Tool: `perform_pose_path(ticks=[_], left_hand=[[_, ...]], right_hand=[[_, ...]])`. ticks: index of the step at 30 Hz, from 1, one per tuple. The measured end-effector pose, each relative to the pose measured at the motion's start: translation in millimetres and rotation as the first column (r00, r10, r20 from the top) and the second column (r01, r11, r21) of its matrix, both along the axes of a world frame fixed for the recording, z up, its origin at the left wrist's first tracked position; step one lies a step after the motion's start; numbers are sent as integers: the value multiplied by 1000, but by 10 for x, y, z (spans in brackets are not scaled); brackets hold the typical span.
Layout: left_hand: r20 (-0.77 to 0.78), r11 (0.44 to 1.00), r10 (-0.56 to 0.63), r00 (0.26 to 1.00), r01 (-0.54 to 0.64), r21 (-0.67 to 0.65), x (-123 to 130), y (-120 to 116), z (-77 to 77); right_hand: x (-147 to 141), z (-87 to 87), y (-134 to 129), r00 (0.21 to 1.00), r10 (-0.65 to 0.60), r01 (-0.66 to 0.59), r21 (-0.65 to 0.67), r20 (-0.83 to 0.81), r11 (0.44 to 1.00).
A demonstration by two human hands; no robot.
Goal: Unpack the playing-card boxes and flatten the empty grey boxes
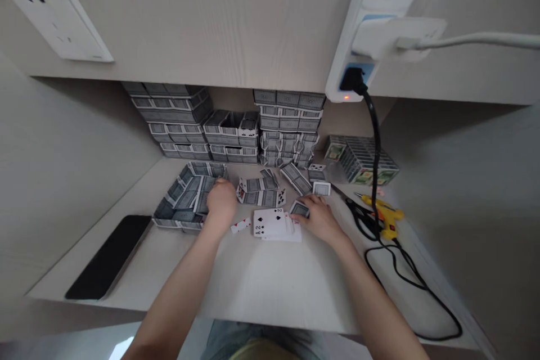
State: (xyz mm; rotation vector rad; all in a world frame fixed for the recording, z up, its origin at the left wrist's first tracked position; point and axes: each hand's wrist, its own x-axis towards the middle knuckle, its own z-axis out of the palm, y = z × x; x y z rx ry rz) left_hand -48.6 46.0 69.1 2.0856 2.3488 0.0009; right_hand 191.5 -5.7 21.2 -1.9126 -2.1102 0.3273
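Desk (274, 281), pale, set beneath a wooden panel; holds playing-card work in several states.

Left hand (221, 202): fingers curled down over the right side of an open card tray (162, 208); whether it grips a piece cannot be told.

Right hand (318, 216): thumb and fingers bent around a face-down card (300, 208), touching it; a firm pinch cannot be confirmed.

Card tray: left of centre, walls of folded cards standing, several folded pieces (185, 197) lying loose inside.

Finished-looking stock, far side: left stack (172, 124), tallest on its side; middle stack (232, 138), lower, its top open; right stack (291, 124), tiered. All appear assembled from folded cards.

Unassembled stock, centre: card pile (270, 224), flat, a two of spades uppermost; small red-pip piece (241, 225) at its left; folded strips (261, 198) beyond it; long folded piece (296, 178) farther right. By appearance, much is built; the flat pile remains unfolded and the strips unjoined.

Accessories, right: black-handled scissors (361, 219); yellow glue gun (390, 222), corded; block of card packs (367, 160) at the far side.

Also: black phone-like slab (110, 259), near left; power strip (345, 76) on the panel, plugs fitted.
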Motion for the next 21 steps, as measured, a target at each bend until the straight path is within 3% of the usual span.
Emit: perform_pose_path(ticks=[7, 9, 12, 14, 15, 17, 21], left_hand=[[27, 988, 73, 997, -76, 136, 18, 28, 47], [-7, 970, -13, 1000, 14, 243, 56, -39, 73], [-49, 892, -304, 951, 303, 336, 162, -86, 46], [2, 847, -461, 887, 440, 299, 251, -35, -16], [54, 850, -487, 872, 459, 259, 296, 19, -53], [131, 880, -468, 874, 448, 155, 378, 168, -122], [77, 862, -491, 868, 496, -100, 484, 489, -182]], right_hand=[[51, -36, 49, 999, -23, 22, -37, -33, 999], [53, -52, 60, 999, -34, 32, -36, -34, 999], [52, -72, 70, 999, -32, 31, -29, -34, 999], [49, -84, 75, 999, -26, 25, -20, -38, 999], [48, -91, 78, 999, -23, 22, -17, -40, 1000], [43, -103, 83, 999, -23, 23, -10, -47, 1000], [35, -122, 91, 998, -24, 24, 9, -50, 1000]])
